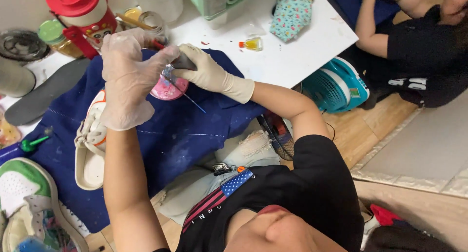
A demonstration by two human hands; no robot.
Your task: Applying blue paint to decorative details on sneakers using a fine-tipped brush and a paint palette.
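My left hand [127, 76], in a clear plastic glove, is closed on a small object with a thin blue stick [194, 101] poking out below it, right above a round pink dish [168, 90]. My right hand [207, 72], in a cream rubber glove, grips a dark rounded object [185, 62] that touches the left hand's fingers. Both hands hover over a dark blue cloth [185, 130] spread on the white table [292, 52]. A white sneaker [90, 149] with orange trim lies on the cloth under my left forearm.
At the back left stand a red-and-white bottle [80, 10] and several jars. A grey insole [46, 93] and a green-and-white sneaker [27, 193] lie at the left. A small yellow bottle [252, 44], a teal fan [336, 84] and another seated person [419, 42] are to the right.
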